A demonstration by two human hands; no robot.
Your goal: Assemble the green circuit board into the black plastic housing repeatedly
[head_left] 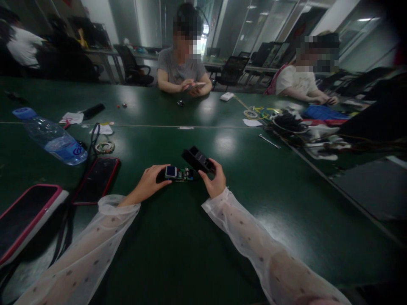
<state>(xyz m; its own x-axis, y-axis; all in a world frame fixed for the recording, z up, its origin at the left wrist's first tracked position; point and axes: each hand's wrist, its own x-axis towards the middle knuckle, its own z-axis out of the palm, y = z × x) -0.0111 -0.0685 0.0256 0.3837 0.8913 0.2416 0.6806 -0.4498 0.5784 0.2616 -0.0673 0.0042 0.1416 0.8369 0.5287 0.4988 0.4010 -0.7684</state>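
Observation:
Between the thumb and fingers of my left hand [151,180] is a small green circuit board [182,173] with a little square screen at its left end. My right hand [216,179] pinches a black plastic housing [197,158] by its near right end, tilted just above and right of the board. The two pieces come close together near the board's right end; whether they touch, I cannot tell. Both sit over the green table [178,237] in front of me.
To the left are a water bottle [54,137], a red-edged phone [97,180] and a larger pink-cased device [30,216] with dark cables. Tangled cables [286,123] and a thin metal tool [269,141] lie right. A person in grey [182,63] sits opposite, holding a phone.

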